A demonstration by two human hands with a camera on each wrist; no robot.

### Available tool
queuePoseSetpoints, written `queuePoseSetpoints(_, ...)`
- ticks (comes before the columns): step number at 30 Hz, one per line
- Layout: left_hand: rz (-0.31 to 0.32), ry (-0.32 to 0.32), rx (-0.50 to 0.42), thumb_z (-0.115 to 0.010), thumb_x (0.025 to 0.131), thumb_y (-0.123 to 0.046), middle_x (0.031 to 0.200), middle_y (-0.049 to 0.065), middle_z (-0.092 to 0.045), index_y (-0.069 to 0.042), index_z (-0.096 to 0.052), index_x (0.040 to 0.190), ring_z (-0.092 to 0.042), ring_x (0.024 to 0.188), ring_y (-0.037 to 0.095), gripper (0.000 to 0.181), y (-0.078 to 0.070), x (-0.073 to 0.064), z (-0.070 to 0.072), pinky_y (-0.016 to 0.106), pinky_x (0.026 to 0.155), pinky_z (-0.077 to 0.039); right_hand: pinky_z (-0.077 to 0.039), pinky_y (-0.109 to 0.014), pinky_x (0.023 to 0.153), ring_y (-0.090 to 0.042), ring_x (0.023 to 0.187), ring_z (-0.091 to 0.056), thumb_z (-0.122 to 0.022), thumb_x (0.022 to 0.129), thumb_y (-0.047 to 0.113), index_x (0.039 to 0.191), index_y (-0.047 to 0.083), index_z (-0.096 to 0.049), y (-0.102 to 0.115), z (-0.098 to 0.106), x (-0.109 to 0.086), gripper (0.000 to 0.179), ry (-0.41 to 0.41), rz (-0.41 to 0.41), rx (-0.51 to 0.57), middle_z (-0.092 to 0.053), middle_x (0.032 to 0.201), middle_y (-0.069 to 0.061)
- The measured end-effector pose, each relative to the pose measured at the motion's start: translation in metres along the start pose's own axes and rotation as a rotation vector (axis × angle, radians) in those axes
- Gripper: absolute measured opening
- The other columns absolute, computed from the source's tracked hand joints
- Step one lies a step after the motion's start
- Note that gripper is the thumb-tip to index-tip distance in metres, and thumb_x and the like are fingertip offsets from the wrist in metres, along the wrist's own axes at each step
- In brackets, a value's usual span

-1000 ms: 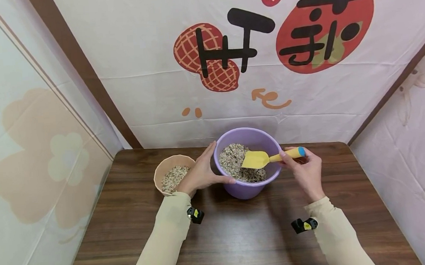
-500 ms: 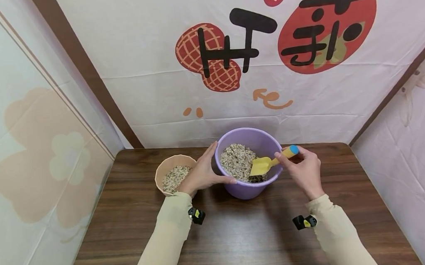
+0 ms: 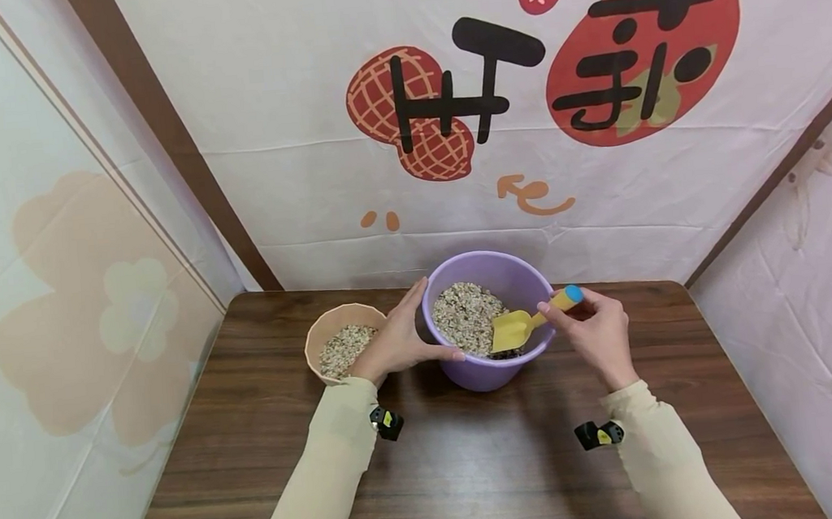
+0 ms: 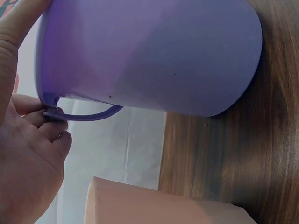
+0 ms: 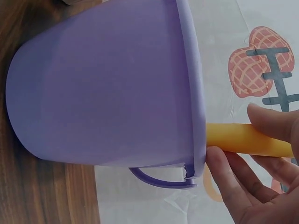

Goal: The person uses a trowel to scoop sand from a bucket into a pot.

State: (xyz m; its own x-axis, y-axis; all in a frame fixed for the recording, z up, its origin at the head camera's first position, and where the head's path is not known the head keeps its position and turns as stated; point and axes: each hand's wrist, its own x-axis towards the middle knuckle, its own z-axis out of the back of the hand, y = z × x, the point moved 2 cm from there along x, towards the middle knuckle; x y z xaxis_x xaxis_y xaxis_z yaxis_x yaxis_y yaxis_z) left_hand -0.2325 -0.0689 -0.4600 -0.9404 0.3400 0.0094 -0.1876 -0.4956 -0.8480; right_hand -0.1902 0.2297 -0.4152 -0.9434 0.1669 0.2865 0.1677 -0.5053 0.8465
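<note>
A purple bucket [image 3: 478, 377] stands on the table, partly filled with a pale mix of grains or flakes [image 3: 463, 314]. My left hand [image 3: 399, 341] holds its left side, thumb along the near rim and fingers behind. In the left wrist view the fingers curl at a purple side handle [image 4: 88, 117] below the rim. Over the right rim, my right hand [image 3: 598, 333] grips the yellow handle of a toy shovel [image 3: 513, 332] with a blue end cap. The shovel's blade slants down into the bucket, its tip at the grains near the front right.
Left of the bucket, a peach-coloured bowl [image 3: 314, 337] holds more of the same grains, partly covered by my left wrist in the head view. Both stand near the back edge of the dark wooden table [image 3: 462, 468]. A printed cloth wall [image 3: 308, 195] rises right behind.
The shovel has tipped down: its blade has sunk lower, toward the bucket's front right, and its handle end has risen and shifted left. My left hand and the bucket stay put.
</note>
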Motion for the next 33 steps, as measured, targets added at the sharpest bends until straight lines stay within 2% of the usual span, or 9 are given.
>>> queuePoseSetpoints(7,-0.013,-0.009,0.014,-0.097,0.055,-0.058,0.168,0.003,-0.017,-0.018,-0.015,0.165,-0.020,0.151,0.020,0.143,-0.001,-0.001,0.000,0.045,0.120,-0.025,-0.051,-0.022,0.059,-0.010,0.068,-0.065,-0.087,0.082,0.030,0.099,0.008,-0.080,0.001,-0.001,0.002,0.029,0.014,0.029,-0.128,-0.074,0.080,-0.004)
queuePoseSetpoints(9,-0.014,-0.008,0.012,-0.097,0.055,-0.058,0.169,0.003,-0.017,-0.018,-0.014,0.165,-0.020,0.151,0.020,0.143,-0.001,0.000,0.000,0.045,0.120,-0.025,-0.050,-0.027,0.069,-0.014,0.067,-0.066,-0.088,0.082,0.029,0.095,0.007,-0.079,0.003,-0.003,0.003,0.027,0.024,0.064,-0.171,-0.074,0.076,-0.004)
queuePoseSetpoints(12,-0.013,-0.006,0.009,-0.097,0.055,-0.058,0.169,0.003,-0.016,-0.019,-0.014,0.165,-0.020,0.152,0.020,0.143,0.000,0.000,-0.001,0.045,0.120,-0.025,-0.044,-0.040,0.080,-0.019,0.066,-0.066,-0.088,0.082,0.026,0.090,0.006,-0.078,0.005,-0.007,0.005,0.024,0.043,0.105,-0.215,-0.073,0.072,-0.003)
queuePoseSetpoints(16,-0.015,-0.008,0.003,-0.097,0.055,-0.058,0.169,0.004,-0.017,-0.019,-0.014,0.165,-0.020,0.151,0.020,0.143,0.000,0.000,-0.001,0.045,0.120,-0.025,-0.040,-0.047,0.084,-0.021,0.064,-0.065,-0.088,0.082,0.024,0.086,0.006,-0.078,0.007,-0.014,0.007,0.021,0.054,0.089,-0.224,-0.070,0.068,-0.003)
queuePoseSetpoints(19,-0.013,-0.010,0.001,-0.097,0.054,-0.058,0.169,0.004,-0.017,-0.019,-0.015,0.165,-0.020,0.151,0.020,0.143,0.000,0.000,-0.001,0.046,0.120,-0.026,-0.039,-0.047,0.087,-0.021,0.063,-0.063,-0.088,0.082,0.024,0.085,0.006,-0.077,0.008,-0.018,0.008,0.021,0.053,0.058,-0.213,-0.068,0.065,-0.002)
queuePoseSetpoints(22,-0.008,-0.011,0.002,-0.097,0.053,-0.058,0.168,0.001,-0.017,-0.020,-0.015,0.165,-0.021,0.151,0.020,0.143,0.000,0.000,-0.001,0.046,0.120,-0.026,-0.041,-0.043,0.083,-0.021,0.063,-0.061,-0.087,0.082,0.025,0.087,0.006,-0.078,0.009,-0.020,0.008,0.022,0.043,0.029,-0.201,-0.068,0.065,-0.002)
queuePoseSetpoints(25,-0.009,-0.011,0.002,-0.097,0.053,-0.059,0.168,0.001,-0.018,-0.020,-0.015,0.165,-0.022,0.151,0.020,0.144,0.001,0.000,-0.002,0.046,0.119,-0.026,-0.046,-0.036,0.070,-0.019,0.062,-0.061,-0.087,0.083,0.027,0.087,0.008,-0.078,0.008,-0.020,0.008,0.022,0.028,-0.009,-0.194,-0.068,0.065,-0.002)
queuePoseSetpoints(28,-0.015,-0.014,0.003,-0.097,0.053,-0.060,0.168,0.002,-0.018,-0.020,-0.015,0.165,-0.022,0.151,0.021,0.144,0.001,0.000,-0.002,0.047,0.119,-0.027,-0.045,-0.030,0.058,-0.017,0.061,-0.060,-0.087,0.083,0.030,0.087,0.009,-0.078,0.007,-0.020,0.008,0.023,0.016,-0.041,-0.190,-0.068,0.066,-0.002)
queuePoseSetpoints(33,-0.008,-0.012,-0.004,-0.097,0.053,-0.059,0.169,0.002,-0.017,-0.022,-0.015,0.165,-0.022,0.151,0.020,0.144,0.000,0.000,-0.001,0.048,0.119,-0.027,-0.043,-0.026,0.053,-0.015,0.059,-0.057,-0.086,0.084,0.031,0.087,0.006,-0.078,0.004,-0.022,0.010,0.027,0.006,-0.083,-0.152,-0.068,0.067,-0.005)
